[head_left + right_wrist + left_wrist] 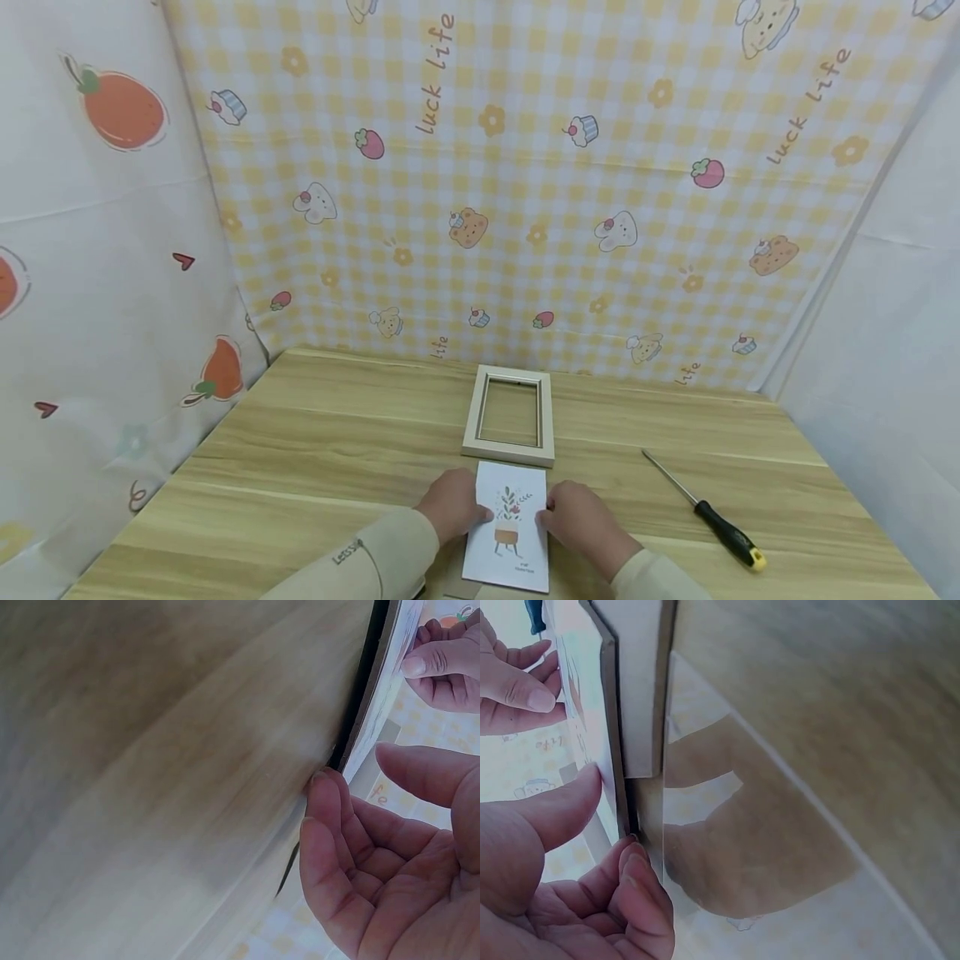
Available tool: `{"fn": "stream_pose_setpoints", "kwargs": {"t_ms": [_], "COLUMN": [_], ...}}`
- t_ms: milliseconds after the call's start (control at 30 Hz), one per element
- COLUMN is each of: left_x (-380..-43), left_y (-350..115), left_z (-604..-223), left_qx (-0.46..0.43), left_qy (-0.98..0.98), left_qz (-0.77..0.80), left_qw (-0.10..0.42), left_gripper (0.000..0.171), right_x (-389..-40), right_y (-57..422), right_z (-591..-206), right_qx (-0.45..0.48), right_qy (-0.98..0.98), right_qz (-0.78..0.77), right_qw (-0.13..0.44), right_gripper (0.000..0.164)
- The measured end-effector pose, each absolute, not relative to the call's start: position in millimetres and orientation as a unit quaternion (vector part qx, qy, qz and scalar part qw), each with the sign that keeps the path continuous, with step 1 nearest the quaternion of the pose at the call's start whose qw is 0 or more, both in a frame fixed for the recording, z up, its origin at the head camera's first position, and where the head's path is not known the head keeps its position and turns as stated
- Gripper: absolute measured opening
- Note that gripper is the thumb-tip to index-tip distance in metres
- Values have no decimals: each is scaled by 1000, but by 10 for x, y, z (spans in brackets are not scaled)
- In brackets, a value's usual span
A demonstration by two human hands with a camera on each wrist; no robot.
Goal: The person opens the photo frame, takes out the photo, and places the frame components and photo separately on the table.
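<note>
A white picture card, printed with a potted plant on legs, is between my two hands near the table's front edge. A dark-edged backing board lies against its underside. My left hand pinches the left edge, thumb on the printed face and fingertips beneath. At the opposite edge, my right hand holds it between thumb and curled fingers. Just beyond the card lies an empty cream picture frame. Below the card, a beige panel and a clear reflective sheet show in the left wrist view.
A screwdriver with a black and yellow handle lies to the right on the wood-grain table. A checked cloth hangs behind the table, and printed white cloth hangs at the left.
</note>
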State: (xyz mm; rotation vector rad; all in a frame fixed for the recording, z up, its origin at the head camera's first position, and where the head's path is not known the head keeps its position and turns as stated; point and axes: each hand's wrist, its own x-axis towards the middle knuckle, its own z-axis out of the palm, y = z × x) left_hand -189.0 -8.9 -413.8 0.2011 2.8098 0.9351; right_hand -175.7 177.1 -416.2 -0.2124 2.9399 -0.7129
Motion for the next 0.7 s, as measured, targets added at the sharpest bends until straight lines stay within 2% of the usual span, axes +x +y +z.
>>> {"fn": "stream_pose_setpoints", "kwargs": {"t_ms": [200, 533, 700], "left_x": [-1880, -1879, -1897], "left_y": [-83, -102, -102], "left_z": [-4130, -4136, -4147], "left_qx": [69, 85, 81], "left_qy": [942, 940, 940], "left_qz": [319, 323, 319], "left_qw": [83, 73, 85], "left_gripper": [24, 17, 12], "right_x": [-1747, -1763, -1777], "right_y": [1763, 1783, 1810], "right_z": [-4142, -4091, -4114], "right_qx": [-62, -68, -62], "right_qy": [968, 966, 959], "right_qz": [-236, -248, -275], "right_qw": [63, 38, 35], "right_gripper": [19, 11, 10]}}
